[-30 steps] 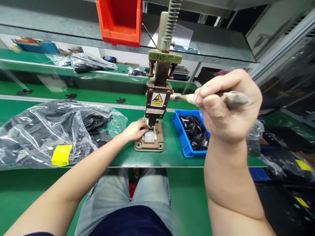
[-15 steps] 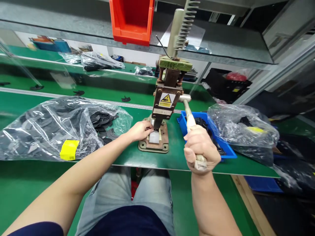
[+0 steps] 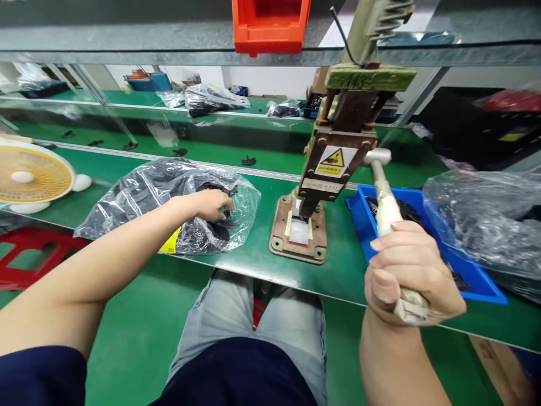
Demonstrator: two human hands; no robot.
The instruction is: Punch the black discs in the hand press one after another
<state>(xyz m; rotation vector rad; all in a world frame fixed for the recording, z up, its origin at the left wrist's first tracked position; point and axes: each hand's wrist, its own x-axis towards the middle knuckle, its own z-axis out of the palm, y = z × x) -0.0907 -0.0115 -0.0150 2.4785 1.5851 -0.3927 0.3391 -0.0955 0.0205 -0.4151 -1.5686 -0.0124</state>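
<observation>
The right hand point(image 3: 412, 273) grips the cream taped lever handle point(image 3: 386, 211) of the brown metal hand press point(image 3: 333, 163) on the green counter point(image 3: 253, 254), while the left hand's point(image 3: 209, 204) curled fingers rest on the clear plastic bag of black parts point(image 3: 169, 197).

A yellow-grilled fan point(image 3: 31, 177) stands at the far left of the green table point(image 3: 253, 248), with a red stool point(image 3: 29, 256) below it beside the table's near edge. Overhead, an orange-red bin point(image 3: 270, 22) sits on a grey metal shelf point(image 3: 127, 39). Behind the near table runs a second green surface — a conveyor belt point(image 3: 203, 149) — with a few small black pieces point(image 3: 248, 161) scattered along it. Farther back, on another green bench, lie clear bags of dark parts point(image 3: 213, 98) and a blue tray point(image 3: 147, 83). At the right edge a large clear plastic bag point(image 3: 486, 217) bulges just beside the blue bin point(image 3: 477, 276) — its contents are dark and indistinct.
</observation>
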